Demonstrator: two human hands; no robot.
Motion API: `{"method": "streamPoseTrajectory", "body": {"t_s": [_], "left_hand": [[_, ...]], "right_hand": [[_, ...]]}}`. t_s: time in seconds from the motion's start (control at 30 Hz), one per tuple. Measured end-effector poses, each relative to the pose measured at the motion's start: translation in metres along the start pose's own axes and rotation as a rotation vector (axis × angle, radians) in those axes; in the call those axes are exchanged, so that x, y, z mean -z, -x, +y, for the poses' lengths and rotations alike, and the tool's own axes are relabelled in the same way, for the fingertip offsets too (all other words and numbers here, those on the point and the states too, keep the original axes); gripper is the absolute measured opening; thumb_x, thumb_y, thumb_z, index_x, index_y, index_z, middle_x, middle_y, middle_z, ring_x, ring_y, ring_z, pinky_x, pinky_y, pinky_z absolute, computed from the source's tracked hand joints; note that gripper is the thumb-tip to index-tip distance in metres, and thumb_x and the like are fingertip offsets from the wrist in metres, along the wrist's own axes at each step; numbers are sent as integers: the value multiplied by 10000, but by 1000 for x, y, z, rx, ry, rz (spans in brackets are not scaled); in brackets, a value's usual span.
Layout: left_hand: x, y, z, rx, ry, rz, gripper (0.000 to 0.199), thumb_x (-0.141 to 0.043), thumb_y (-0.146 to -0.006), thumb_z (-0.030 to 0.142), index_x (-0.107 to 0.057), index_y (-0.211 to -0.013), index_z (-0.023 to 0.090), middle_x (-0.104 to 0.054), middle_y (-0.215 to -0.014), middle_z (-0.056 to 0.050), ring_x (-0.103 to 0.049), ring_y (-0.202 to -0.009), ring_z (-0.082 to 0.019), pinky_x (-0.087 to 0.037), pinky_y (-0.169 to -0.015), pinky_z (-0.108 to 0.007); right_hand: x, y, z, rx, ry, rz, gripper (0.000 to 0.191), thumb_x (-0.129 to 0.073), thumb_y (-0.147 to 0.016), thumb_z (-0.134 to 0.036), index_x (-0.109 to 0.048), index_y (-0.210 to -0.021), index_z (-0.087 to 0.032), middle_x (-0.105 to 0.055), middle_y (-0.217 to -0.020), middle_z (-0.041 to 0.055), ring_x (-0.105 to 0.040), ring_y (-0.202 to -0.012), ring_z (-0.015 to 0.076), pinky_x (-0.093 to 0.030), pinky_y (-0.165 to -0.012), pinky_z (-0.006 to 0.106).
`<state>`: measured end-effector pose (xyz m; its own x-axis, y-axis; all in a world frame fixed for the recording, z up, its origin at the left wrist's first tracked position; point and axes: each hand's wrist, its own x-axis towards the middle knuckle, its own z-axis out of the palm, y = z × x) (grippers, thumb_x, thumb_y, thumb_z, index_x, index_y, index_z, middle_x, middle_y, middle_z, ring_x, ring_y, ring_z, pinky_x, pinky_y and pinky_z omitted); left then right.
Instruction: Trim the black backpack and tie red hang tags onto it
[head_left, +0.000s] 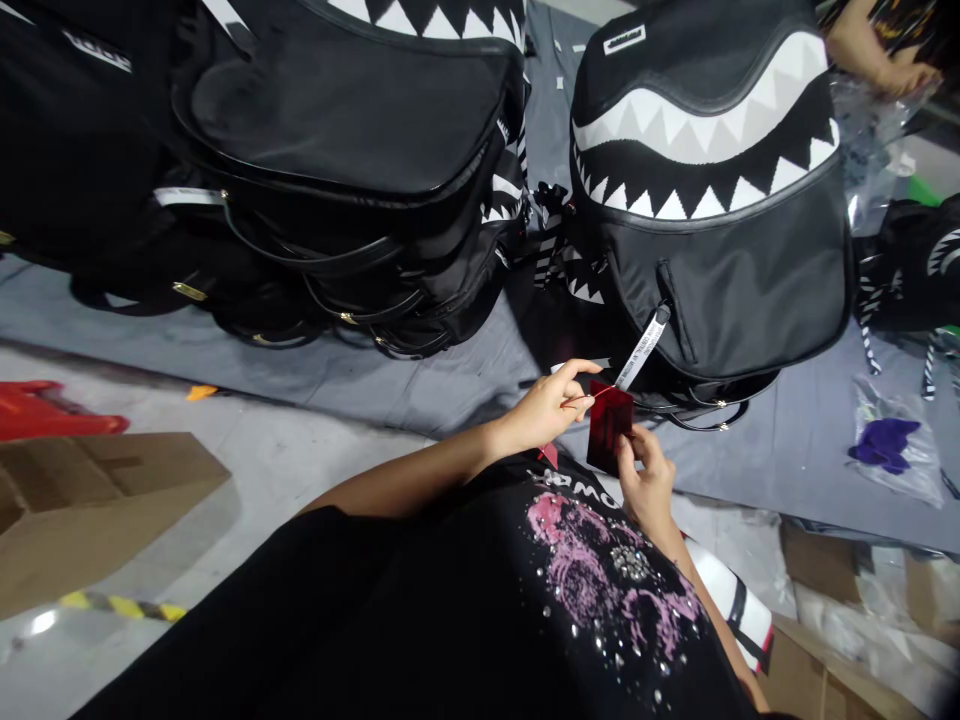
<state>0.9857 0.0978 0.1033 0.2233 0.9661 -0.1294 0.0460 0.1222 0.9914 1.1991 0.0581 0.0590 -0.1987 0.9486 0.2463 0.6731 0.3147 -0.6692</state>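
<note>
My right hand pinches the lower right edge of a shiny dark red hang tag, thumb on its front. A thin red cord runs from the tag's top into the closed fingertips of my left hand. Just behind the tag, a white printed zipper pull strap hangs from the front pocket of a black backpack. White and grey shark teeth cross that backpack, which lies on the grey-covered table. The tag hides the strap's lower end.
More black backpacks are stacked at left. Right of the near backpack are a purple item in a clear bag and a smaller black bag. Another person's hand shows at top right. Cardboard boxes stand on the floor.
</note>
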Motion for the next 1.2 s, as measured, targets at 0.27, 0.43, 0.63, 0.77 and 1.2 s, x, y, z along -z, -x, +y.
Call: {"method": "streamPoseTrajectory", "body": {"t_s": [0.27, 0.43, 0.63, 0.77, 1.2], "left_hand": [[1, -2, -20, 118, 77, -81, 171, -515, -857, 201, -636, -961, 139, -542, -601, 41, -434, -481, -54, -342, -500, -183], [-16, -2, -32, 104, 397, 66, 195, -568, -849, 344, -554, -918, 161, -540, -614, 56, -321, -390, -17, -233, -407, -160], [-49, 2, -27, 40, 545, 240, 219, -588, -836, 355, -521, -936, 173, -522, -598, 74, -280, -353, -9, -178, -361, -164], [-70, 6, -24, -9, 577, 323, 233, -605, -825, 360, -501, -932, 182, -529, -610, 79, -283, -352, -4, -185, -362, -163], [-159, 18, -6, 17, 693, 274, 283, -640, -802, 372, -487, -967, 199, -527, -660, 76, -243, -356, 6, -145, -363, -167]], "right_hand": [[-3, 13, -3, 141, 48, -124, 207, -500, -935, -228, -638, -1087, -200, -713, -977, 81, -684, -845, 193, -550, -753, 315], [3, 20, -15, 98, 34, 86, 202, -474, -938, -221, -624, -1068, -183, -698, -936, 98, -669, -876, 211, -547, -794, 375], [4, 21, -25, 241, -52, -43, 167, -499, -928, -190, -634, -1024, -205, -706, -876, 46, -675, -759, 157, -555, -701, 277], [15, 34, -19, 304, -76, 51, 260, -494, -914, -155, -578, -1154, -210, -701, -913, 69, -676, -793, 184, -558, -720, 318], [19, 60, 6, 51, -73, -16, 452, -451, -875, -185, -423, -1325, -159, -649, -1087, 124, -595, -1026, 265, -330, -1047, 571]]}}
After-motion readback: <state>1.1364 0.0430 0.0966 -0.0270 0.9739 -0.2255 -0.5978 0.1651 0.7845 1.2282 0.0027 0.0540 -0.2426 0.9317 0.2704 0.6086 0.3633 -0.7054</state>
